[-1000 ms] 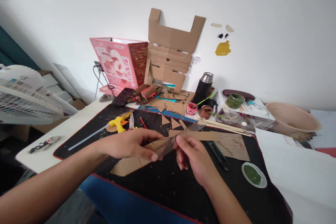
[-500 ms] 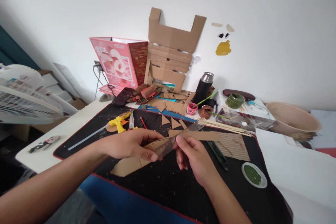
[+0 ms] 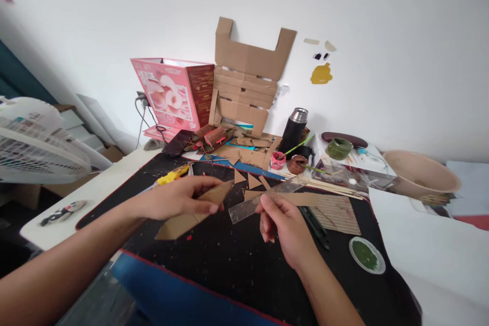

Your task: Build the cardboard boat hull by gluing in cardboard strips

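My left hand is closed on a long piece of brown cardboard, thumb on top, tilted up toward the right. Between thumb and fingers, my right hand pinches a clear plastic ruler, which slants up to the right. A gap separates the ruler from the cardboard. Beyond the ruler lie a cardboard strip and small cardboard triangles. A dark green utility knife rests to the right of my right hand, against corrugated cardboard. Behind my left hand, a yellow glue gun is partly hidden.
A dish of green paint sits at the right of the black mat. Farther back stand paint jars, a black thermos and a pink box. A fan is at left, a beige basin at right.
My left hand has drawn the cardboard left, away from the ruler, and tilted it. My right hand keeps the ruler in nearly the same place. The camera view has shifted slightly.
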Tool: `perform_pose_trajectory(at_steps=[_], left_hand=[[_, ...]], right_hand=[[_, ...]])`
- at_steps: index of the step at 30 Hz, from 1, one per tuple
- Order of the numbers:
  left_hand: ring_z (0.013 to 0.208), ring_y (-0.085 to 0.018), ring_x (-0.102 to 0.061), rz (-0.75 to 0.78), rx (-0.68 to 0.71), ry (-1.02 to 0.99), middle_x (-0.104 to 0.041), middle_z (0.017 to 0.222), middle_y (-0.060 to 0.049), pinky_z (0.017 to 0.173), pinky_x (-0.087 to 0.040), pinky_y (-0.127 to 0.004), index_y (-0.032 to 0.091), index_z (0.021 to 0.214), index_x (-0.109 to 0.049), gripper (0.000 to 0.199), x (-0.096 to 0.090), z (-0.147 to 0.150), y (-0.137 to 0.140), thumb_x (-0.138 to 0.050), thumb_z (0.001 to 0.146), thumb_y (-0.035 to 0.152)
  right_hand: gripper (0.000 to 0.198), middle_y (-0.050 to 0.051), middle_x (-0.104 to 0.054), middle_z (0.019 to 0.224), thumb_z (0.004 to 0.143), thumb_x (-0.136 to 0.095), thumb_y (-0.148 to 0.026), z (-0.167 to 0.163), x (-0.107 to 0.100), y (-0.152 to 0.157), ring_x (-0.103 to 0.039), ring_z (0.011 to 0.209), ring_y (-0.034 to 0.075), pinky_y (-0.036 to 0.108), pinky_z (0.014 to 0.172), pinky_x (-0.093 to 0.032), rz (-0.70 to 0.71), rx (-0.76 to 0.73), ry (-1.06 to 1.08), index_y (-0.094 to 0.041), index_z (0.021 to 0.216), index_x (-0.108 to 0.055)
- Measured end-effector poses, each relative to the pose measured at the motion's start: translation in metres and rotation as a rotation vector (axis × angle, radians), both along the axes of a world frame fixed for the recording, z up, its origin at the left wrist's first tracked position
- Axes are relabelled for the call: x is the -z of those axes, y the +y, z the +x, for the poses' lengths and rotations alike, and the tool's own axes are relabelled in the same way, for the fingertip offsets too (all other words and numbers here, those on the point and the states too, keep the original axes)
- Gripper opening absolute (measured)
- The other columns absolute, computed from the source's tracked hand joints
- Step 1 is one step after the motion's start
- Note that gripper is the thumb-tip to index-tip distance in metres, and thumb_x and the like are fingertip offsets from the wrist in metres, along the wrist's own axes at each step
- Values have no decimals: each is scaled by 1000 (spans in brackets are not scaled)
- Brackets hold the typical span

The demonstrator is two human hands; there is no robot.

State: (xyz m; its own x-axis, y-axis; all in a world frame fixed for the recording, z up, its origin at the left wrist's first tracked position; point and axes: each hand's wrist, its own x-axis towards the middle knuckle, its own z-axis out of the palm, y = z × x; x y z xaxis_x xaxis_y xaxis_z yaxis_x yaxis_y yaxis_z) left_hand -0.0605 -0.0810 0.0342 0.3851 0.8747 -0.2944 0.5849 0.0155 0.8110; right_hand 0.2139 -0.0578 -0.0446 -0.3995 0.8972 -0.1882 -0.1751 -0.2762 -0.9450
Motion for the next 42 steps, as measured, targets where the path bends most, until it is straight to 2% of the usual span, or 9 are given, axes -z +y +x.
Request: perform_pose_trajectory(at_steps=[3, 7, 9, 11, 16, 21, 33, 38, 42], left_hand=[[104, -28, -71, 178, -161, 124, -77, 125, -5, 82, -55, -30, 25, 145, -62, 64, -7, -26, 12, -67, 94, 63], [99, -32, -72, 461, -311, 560, -79, 116, -10, 86, -54, -36, 19, 132, -68, 59, -3, -58, 37, -60, 92, 62], [94, -32, -73, 522, -308, 743, -79, 107, -11, 82, -54, -37, 18, 126, -71, 50, 7, -68, 50, -55, 93, 53], [107, -35, -73, 580, -270, 859, -78, 119, -14, 89, -54, -39, 19, 127, -70, 45, 21, -75, 60, -53, 94, 44], [127, -38, -68, 605, -206, 906, -69, 142, -20, 104, -54, -47, 21, 138, -67, 48, 55, -82, 76, -51, 95, 30], [131, -40, -66, 584, -170, 906, -68, 144, -22, 109, -52, -49, 17, 139, -66, 48, 68, -83, 82, -52, 95, 31], [132, -39, -65, 618, -181, 810, -70, 142, -20, 115, -48, -50, 18, 136, -70, 52, 64, -77, 77, -56, 97, 48], [126, -36, -65, 770, -312, 559, -75, 129, -16, 116, -46, -51, 21, 119, -77, 46, 37, -40, 51, -52, 101, 55], [111, -30, -71, 455, -154, 178, -80, 121, -8, 99, -54, -39, 25, 121, -78, 49, 17, 13, 27, -59, 100, 65]], right_hand=[[63, -6, -53, 49, 78, -79, -79, 0, 0, 2, -51, 39, 10, 20, 40, -29, 15, 9, -15, -18, 79, -66], [61, -6, -53, 49, 80, -76, -79, -3, 2, 1, -51, 39, 11, 21, 40, -30, 45, -35, -46, -19, 79, -66], [60, -6, -53, 49, 82, -75, -78, -4, 3, -1, -51, 39, 11, 21, 41, -30, 68, -66, -68, -19, 79, -66], [59, -6, -53, 49, 84, -73, -77, -5, 4, -1, -51, 39, 11, 21, 41, -30, 92, -79, -89, -19, 80, -66], [58, -6, -53, 49, 86, -71, -77, -4, 6, 0, -51, 39, 11, 22, 41, -30, 113, -69, -111, -19, 81, -67], [56, -5, -54, 50, 88, -70, -75, -3, 3, -1, -52, 40, 11, 22, 43, -30, 121, -85, -118, -19, 81, -67], [55, -5, -54, 51, 88, -70, -75, -3, 3, 1, -52, 41, 12, 23, 43, -32, 126, -76, -128, -20, 81, -67], [56, -5, -54, 51, 87, -71, -76, -3, 2, 0, -52, 41, 11, 23, 43, -33, 119, -57, -124, -20, 81, -67], [58, -5, -54, 50, 87, -71, -77, -1, 2, 3, -52, 40, 12, 23, 43, -32, 134, 15, -132, -19, 82, -68]])
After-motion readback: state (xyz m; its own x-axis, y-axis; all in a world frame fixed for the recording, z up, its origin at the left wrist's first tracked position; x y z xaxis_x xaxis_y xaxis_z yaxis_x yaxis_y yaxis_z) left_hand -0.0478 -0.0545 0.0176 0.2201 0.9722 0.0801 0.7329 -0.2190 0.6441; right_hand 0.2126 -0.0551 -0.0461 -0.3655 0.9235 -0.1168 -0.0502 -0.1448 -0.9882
